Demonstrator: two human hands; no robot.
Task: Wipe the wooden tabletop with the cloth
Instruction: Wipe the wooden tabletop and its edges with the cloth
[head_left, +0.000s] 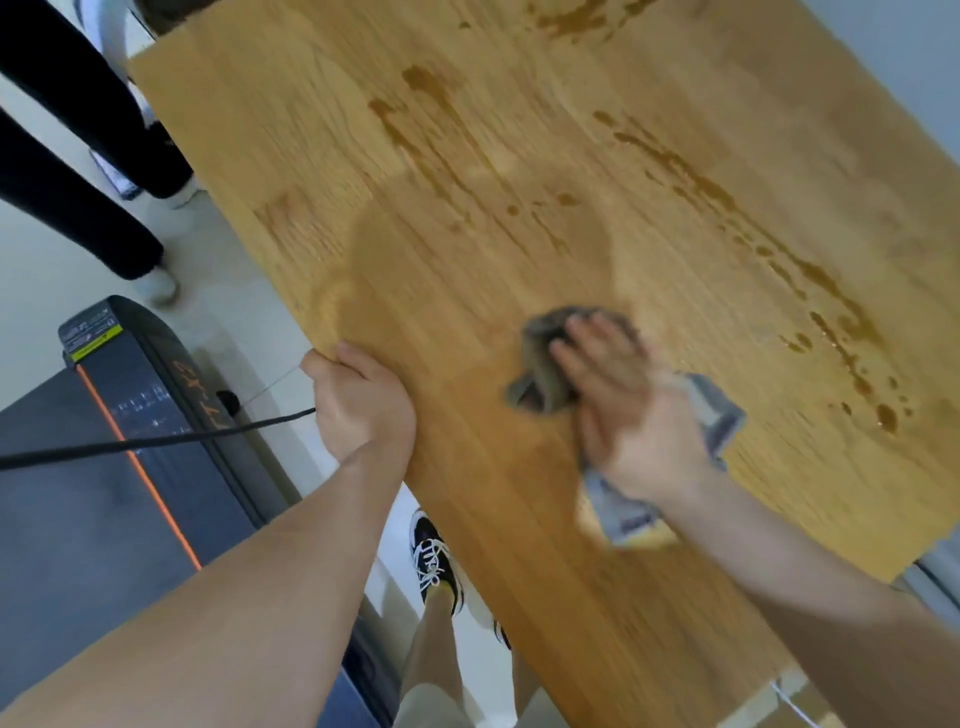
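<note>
The wooden tabletop (467, 156) fills most of the head view and carries brown wet streaks and drops toward its far and right side. My right hand (618, 405) lies flat, palm down, pressing a crumpled grey cloth (545, 358) onto the wood; it is blurred by motion. Part of the cloth sticks out beyond my fingers, and another part shows under my wrist. My left hand (358, 400) grips the table's left edge, fingers curled over it. A darker damp patch spreads on the wood just beyond both hands.
A dark treadmill (104, 467) with an orange stripe lies on the floor at the left, with a black cable (156, 441) crossing it. Another person's legs in black trousers (78, 156) stand at the upper left. My own shoe (434, 561) shows below the table's edge.
</note>
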